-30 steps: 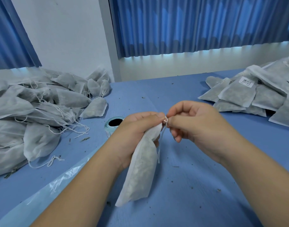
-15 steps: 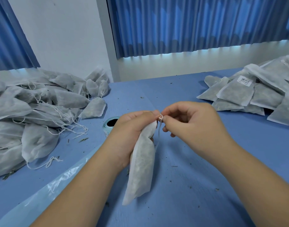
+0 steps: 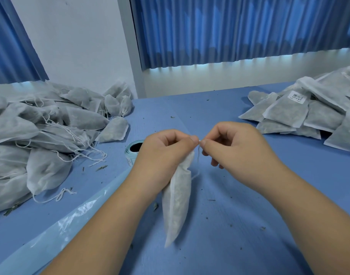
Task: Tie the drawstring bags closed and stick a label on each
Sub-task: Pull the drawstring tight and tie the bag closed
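At the far left of the frame a heap of untied bags is lying on the blue table, loose strings trailing off its lower edge. Just right of the heap, a roll of labels is sitting partly behind my left hand, and a strip of clear plastic is running down toward the lower left corner. In the middle of the frame I am gripping the neck of a bag in my left hand, fingers closed around it, so the bag is hanging down, tilted, with its bottom corner low over the table. At the bag's top I am pinching the string between both thumbs and forefingers, fingertips almost touching; a short end is dangling below the pinch. My right hand is closed on that string, its other fingers curled under. At the upper right a second pile of bags is lying well apart, one showing a white barcode label.
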Demonstrator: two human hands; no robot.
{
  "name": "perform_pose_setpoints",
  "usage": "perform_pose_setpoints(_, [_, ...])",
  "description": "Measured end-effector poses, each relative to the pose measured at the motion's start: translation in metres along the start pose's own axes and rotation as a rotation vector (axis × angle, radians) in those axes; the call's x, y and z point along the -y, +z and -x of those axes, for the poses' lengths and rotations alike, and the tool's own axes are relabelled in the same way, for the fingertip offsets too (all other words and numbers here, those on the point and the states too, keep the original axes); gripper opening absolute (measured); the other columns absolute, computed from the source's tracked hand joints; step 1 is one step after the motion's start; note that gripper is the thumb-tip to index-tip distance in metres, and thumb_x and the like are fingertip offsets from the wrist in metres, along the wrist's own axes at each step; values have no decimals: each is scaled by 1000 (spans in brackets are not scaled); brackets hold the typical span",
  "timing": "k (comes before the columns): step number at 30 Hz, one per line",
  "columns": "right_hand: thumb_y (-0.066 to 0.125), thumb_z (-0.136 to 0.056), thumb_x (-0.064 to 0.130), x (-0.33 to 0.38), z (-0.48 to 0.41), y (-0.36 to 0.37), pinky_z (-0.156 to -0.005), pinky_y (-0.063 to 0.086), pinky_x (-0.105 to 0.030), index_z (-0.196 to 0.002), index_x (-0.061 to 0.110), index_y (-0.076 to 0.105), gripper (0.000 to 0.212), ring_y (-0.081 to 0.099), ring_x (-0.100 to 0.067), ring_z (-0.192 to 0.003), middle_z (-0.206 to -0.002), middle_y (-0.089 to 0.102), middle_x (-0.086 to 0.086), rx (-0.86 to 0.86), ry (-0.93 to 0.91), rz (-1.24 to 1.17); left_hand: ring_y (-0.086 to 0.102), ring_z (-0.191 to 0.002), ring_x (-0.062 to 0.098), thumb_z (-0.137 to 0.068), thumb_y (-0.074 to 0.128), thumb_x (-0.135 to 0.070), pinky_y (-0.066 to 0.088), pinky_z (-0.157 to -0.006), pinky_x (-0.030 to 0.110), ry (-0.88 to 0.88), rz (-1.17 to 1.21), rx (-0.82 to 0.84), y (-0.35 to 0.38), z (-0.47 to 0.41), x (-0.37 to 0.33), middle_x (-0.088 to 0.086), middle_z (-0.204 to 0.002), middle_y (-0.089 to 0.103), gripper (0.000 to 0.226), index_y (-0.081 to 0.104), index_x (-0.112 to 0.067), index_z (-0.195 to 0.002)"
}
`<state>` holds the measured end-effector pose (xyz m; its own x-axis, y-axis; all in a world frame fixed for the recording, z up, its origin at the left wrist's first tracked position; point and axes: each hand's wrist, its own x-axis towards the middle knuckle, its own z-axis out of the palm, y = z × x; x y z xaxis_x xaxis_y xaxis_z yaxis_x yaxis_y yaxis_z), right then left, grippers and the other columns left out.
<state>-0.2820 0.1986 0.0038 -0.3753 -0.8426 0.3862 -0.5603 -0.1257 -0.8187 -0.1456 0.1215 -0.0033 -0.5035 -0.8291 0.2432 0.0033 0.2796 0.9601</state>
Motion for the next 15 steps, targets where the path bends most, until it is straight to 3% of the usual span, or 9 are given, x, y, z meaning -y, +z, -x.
perform_pose_setpoints(4, [62,-77,12,1,-4,-11,-46,39,-26,-59,16,59,18,47,-13,-45,-56,60,3,-11,66,-253,40,-45,3,-86,72,-25,33,-44,12,-25,-15,-12,-3,-2,-1,-12,-52,49,23,70,-23,-63])
perform_pose_setpoints(11, [73,-64,9,4,-2,-7,-40,25,-20,-66,11,67,7,25,-11,-42,-50,33,2,101,120,-775,40,-42,3,-87,70,-26,32,-41,12,-55,0,66,-3,1,-6,-11,-52,49,27,71,-26,-60])
perform_pose_setpoints(15, [65,-71,16,7,-2,-14,-38,22,-18,-63,17,68,9,24,-6,-39,-50,29,7,207,134,-1064,39,-45,5,-86,71,-22,33,-44,12,-48,-38,35,-1,0,-2,-8,-54,48,23,69,-20,-63])
